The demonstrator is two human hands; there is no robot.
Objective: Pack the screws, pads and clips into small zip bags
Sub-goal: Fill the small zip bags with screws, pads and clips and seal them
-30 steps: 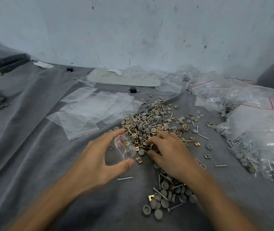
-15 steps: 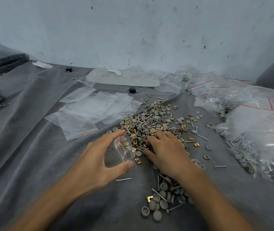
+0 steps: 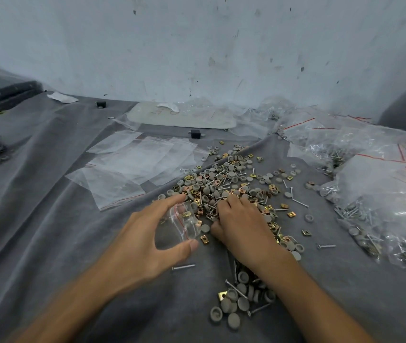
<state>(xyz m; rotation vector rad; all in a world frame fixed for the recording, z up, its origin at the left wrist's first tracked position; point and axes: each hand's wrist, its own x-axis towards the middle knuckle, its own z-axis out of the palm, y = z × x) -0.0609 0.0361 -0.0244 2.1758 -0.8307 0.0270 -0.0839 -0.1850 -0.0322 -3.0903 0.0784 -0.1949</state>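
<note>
Left hand (image 3: 147, 243) pinches small zip bag (image 3: 187, 224) between thumb and forefinger, just left of parts pile (image 3: 221, 184); right hand (image 3: 241, 224) fingers curl into pile, catch unseen; advise bag mouth wide, close by.

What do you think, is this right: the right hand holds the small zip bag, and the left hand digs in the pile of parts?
Not quite: the hands are swapped. The head view shows the left hand holding the small zip bag, and the right hand digging in the pile of parts.
</note>
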